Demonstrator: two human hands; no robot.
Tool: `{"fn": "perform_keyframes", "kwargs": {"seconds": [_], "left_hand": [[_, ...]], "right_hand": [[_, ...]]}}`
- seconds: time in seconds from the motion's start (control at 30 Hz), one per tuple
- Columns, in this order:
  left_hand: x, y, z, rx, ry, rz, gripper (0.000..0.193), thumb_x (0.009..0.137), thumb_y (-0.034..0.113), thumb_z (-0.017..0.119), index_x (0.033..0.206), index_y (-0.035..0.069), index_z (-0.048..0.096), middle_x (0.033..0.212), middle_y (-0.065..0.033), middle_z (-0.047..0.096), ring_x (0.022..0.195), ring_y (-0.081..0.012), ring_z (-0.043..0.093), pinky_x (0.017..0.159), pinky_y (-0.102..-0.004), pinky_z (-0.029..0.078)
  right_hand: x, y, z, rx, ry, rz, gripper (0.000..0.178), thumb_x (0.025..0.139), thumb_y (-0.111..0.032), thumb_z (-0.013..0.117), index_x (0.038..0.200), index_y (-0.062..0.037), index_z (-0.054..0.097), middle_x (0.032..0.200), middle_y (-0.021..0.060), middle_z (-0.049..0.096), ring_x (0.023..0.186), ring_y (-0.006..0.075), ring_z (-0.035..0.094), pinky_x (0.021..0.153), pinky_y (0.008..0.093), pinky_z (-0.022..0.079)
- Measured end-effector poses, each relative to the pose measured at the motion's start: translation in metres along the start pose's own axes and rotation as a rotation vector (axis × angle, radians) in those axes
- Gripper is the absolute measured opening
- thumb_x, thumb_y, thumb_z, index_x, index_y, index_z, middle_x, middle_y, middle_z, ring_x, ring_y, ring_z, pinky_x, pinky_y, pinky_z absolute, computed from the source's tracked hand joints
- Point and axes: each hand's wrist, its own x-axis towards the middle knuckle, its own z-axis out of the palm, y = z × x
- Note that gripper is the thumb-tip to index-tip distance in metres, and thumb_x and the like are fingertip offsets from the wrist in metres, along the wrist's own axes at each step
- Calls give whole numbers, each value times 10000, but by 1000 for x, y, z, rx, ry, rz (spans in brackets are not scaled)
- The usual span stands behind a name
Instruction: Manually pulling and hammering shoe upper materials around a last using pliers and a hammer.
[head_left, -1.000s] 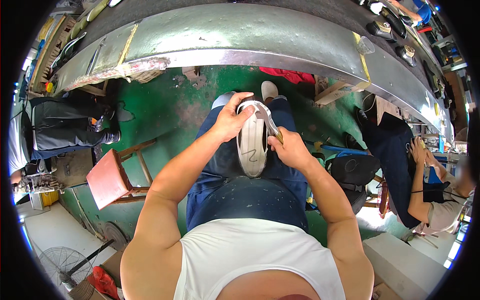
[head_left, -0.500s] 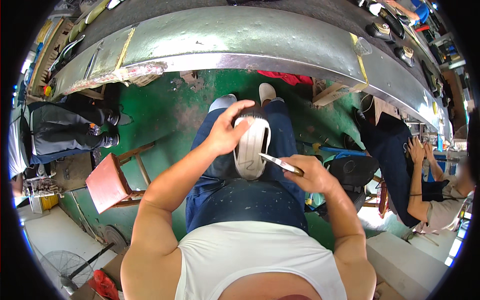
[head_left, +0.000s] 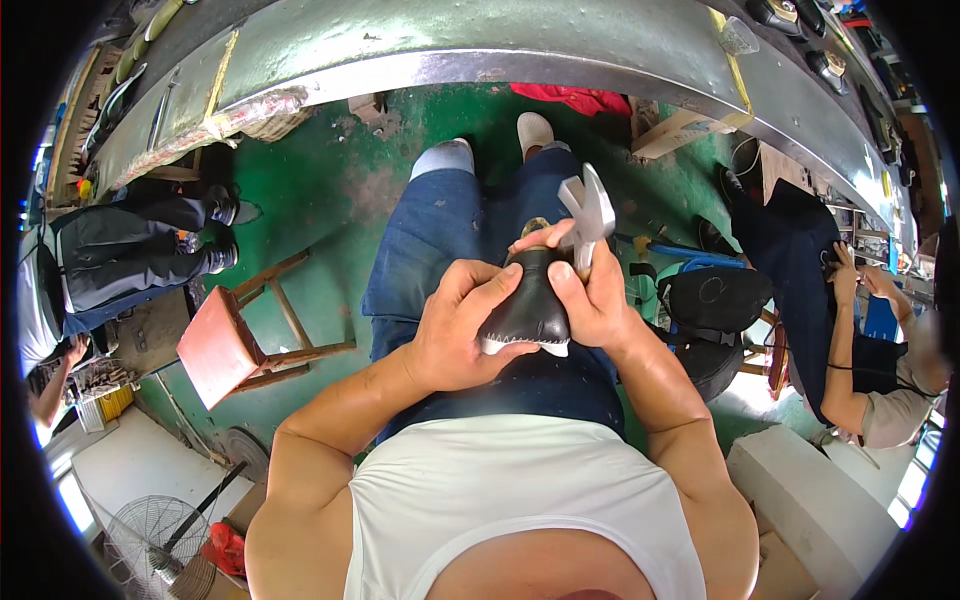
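Note:
Above my lap, both hands hold a black shoe upper [head_left: 525, 308] that looks stretched over a form. A white, jagged edge runs along its near end, and its pale underside is now hidden. My left hand [head_left: 455, 325] grips the left side, thumb on top. On the other side, my right hand [head_left: 598, 300] presses its thumb and fingers against the shoe. The same hand also holds a hammer [head_left: 592, 212], its silver forked head pointing up and away. Only a little of its wooden handle shows between the fingers.
A metal-edged workbench [head_left: 480, 65] curves across the far side. To the left stands a stool [head_left: 225, 348] with a pinkish seat; a fan [head_left: 160, 550] is at lower left. A black bag [head_left: 715, 300] sits beside my right knee. Another person [head_left: 850, 340] works at the right.
The shoe has turned from its pale underside to its black upper and moved nearer me. My left hand has shifted to its side. My right hand has come against it, swinging the hammer head upward.

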Motion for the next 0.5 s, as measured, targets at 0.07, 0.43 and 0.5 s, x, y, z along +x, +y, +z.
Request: {"fn": "perform_keyframes", "kwargs": {"seconds": [0.07, 0.43, 0.5], "left_hand": [[-3, 1, 0, 48, 9, -17, 778, 695, 175, 895, 1361, 21, 524, 1088, -189, 577, 904, -306, 619, 742, -373, 548], [-7, -95, 30, -185, -85, -627, 491, 1033, 331, 512, 1370, -25, 508, 1220, -232, 656, 1195, -327, 622, 1012, -383, 464], [7, -110, 27, -181, -178, -683, 491, 1057, 394, 463, 1278, -30, 575, 1072, -140, 692, 1041, -205, 627, 920, -353, 492]], "right_hand": [[9, -4, 0, -91, -17, -2, 250, 995, -212, 526, 1133, -11, 468, 1039, 213, 692, 910, 331, 704, 834, 413, 537], [22, 88, -33, -365, 294, 397, 618, 1020, -540, 457, 1096, 65, 557, 920, 257, 658, 902, 372, 672, 838, 443, 508], [9, 76, -19, -155, 258, 674, 606, 956, -505, 605, 1106, 80, 559, 941, 228, 672, 912, 323, 673, 845, 423, 516]]}}
